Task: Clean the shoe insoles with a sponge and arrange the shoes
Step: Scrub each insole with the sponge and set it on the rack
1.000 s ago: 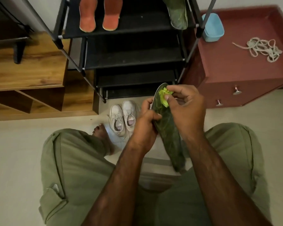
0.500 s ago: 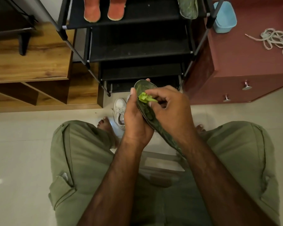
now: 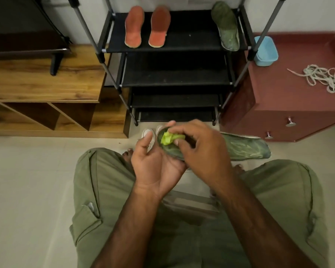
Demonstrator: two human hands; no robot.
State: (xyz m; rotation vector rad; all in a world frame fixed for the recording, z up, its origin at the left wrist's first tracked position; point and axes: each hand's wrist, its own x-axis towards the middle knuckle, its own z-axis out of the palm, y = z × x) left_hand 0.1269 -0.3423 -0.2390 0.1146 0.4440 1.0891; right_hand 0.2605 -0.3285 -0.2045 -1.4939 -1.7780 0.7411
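Your left hand (image 3: 155, 165) lies palm up under the round end of the green insole (image 3: 246, 149). Its fingers curl up behind that end, and one fingertip (image 3: 171, 123) peeks over the top edge. Your left thumb stands up beside the insole, a little apart from it.

Your right hand (image 3: 203, 151) comes over the insole from above. Its fingers (image 3: 178, 141) are bent and pinch the bright green sponge (image 3: 169, 139), pushing it down on the round end. The rest of the insole sticks out to your right, past that hand.

The white shoes (image 3: 148, 135) sit on the floor just behind your left hand. Two orange insoles (image 3: 133, 28) and another green insole (image 3: 225, 26) lie on the top of the shoe rack (image 3: 191, 37).
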